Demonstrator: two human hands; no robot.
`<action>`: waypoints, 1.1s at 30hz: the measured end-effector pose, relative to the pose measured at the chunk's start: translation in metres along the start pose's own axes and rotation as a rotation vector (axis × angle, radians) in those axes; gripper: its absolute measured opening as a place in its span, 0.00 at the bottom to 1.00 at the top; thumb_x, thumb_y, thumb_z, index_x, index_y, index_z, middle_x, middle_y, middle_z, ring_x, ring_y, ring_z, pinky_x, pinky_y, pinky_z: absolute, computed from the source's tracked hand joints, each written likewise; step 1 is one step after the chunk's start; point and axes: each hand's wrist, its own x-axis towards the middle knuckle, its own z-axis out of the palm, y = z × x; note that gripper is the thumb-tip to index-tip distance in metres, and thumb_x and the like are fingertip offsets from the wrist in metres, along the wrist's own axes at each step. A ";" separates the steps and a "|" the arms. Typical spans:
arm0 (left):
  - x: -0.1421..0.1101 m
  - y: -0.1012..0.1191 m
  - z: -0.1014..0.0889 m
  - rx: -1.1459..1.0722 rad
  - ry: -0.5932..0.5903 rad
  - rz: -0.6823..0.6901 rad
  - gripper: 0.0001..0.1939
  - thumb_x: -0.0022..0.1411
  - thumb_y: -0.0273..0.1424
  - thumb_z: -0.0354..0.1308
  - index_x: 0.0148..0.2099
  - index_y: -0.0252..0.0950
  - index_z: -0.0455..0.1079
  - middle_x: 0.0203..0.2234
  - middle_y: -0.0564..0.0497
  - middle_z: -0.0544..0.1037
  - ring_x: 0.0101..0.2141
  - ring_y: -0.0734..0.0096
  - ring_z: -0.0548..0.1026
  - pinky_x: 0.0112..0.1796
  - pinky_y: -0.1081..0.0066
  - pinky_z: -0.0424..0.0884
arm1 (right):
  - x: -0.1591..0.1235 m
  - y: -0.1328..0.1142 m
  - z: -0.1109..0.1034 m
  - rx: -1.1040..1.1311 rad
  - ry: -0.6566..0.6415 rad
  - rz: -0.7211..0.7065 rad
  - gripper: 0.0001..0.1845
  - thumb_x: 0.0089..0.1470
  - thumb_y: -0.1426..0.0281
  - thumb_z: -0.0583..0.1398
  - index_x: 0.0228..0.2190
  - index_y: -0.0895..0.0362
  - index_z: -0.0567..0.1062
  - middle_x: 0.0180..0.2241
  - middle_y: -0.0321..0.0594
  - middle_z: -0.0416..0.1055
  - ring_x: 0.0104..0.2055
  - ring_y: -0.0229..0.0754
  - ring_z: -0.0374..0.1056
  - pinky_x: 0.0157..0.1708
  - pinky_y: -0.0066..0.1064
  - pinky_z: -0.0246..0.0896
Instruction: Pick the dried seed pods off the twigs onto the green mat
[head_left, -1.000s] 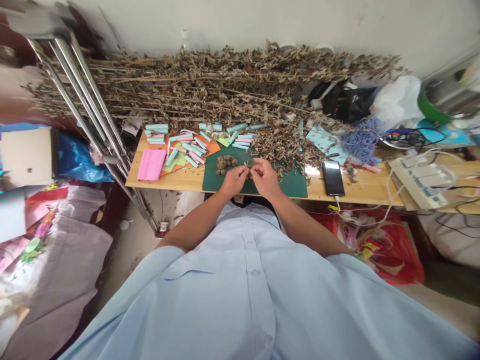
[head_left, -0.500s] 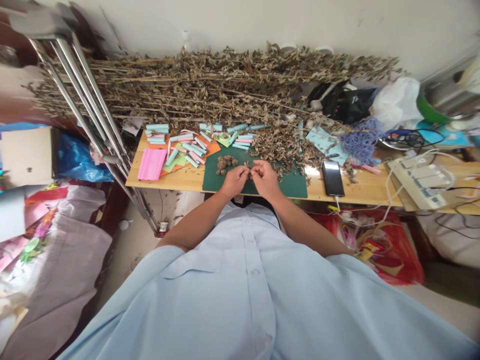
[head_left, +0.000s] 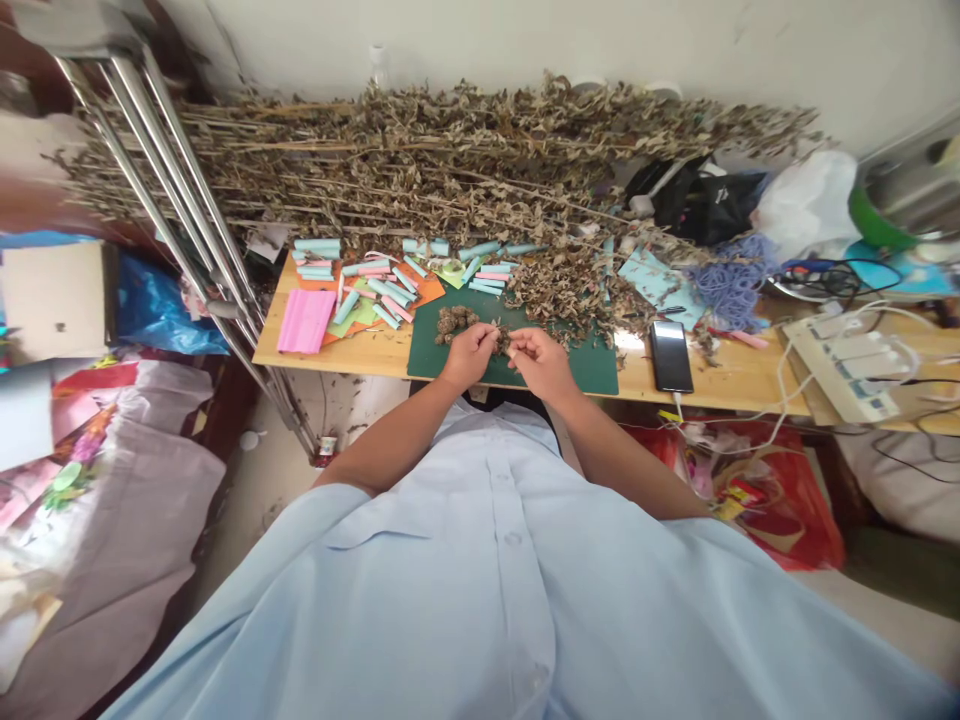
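Over the green mat [head_left: 427, 362], my left hand [head_left: 469, 357] is closed in a pinch on some dried leaves [head_left: 501, 338]. My right hand [head_left: 541, 362] meets it from the other side, fingers bent and pinching at the same leaves. The fingers hide much of what they grip. Just left of my left hand lie several balls of rolled dried leaf [head_left: 454, 321]. A loose heap of dried leaves [head_left: 559, 290] spreads over the mat's back right part.
Long dried stalks [head_left: 390, 165] fill the table's back. Blue and pink paper rolls [head_left: 386, 290] and a pink paper stack [head_left: 306, 320] lie left. A phone [head_left: 670, 356], blue yarn [head_left: 731, 275] and a power strip [head_left: 844, 370] lie right. Metal crutches [head_left: 176, 190] lean at left.
My right hand has shifted slightly right, opening a small gap between the hands where more of the dried leaves show. The whole view has moved slightly.
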 end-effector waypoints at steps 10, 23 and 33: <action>-0.001 0.000 0.000 -0.023 0.009 -0.034 0.09 0.67 0.33 0.54 0.39 0.34 0.74 0.27 0.52 0.76 0.30 0.73 0.71 0.37 0.72 0.68 | -0.041 0.007 -0.007 -0.387 -0.349 -0.117 0.11 0.53 0.70 0.61 0.40 0.53 0.78 0.34 0.38 0.79 0.31 0.40 0.72 0.35 0.32 0.68; 0.000 -0.004 0.002 -0.053 0.026 -0.044 0.13 0.69 0.37 0.52 0.38 0.34 0.73 0.27 0.52 0.75 0.31 0.72 0.72 0.38 0.72 0.69 | -0.022 0.020 0.003 -0.670 -0.046 -0.227 0.11 0.57 0.71 0.59 0.41 0.53 0.78 0.42 0.42 0.79 0.39 0.47 0.73 0.42 0.36 0.66; 0.002 -0.015 0.006 -0.089 0.059 -0.057 0.11 0.69 0.34 0.52 0.43 0.35 0.73 0.30 0.49 0.77 0.34 0.70 0.75 0.41 0.70 0.72 | -0.009 0.028 0.021 -0.927 -0.035 -0.263 0.15 0.62 0.71 0.53 0.47 0.56 0.74 0.42 0.49 0.78 0.38 0.49 0.73 0.35 0.34 0.62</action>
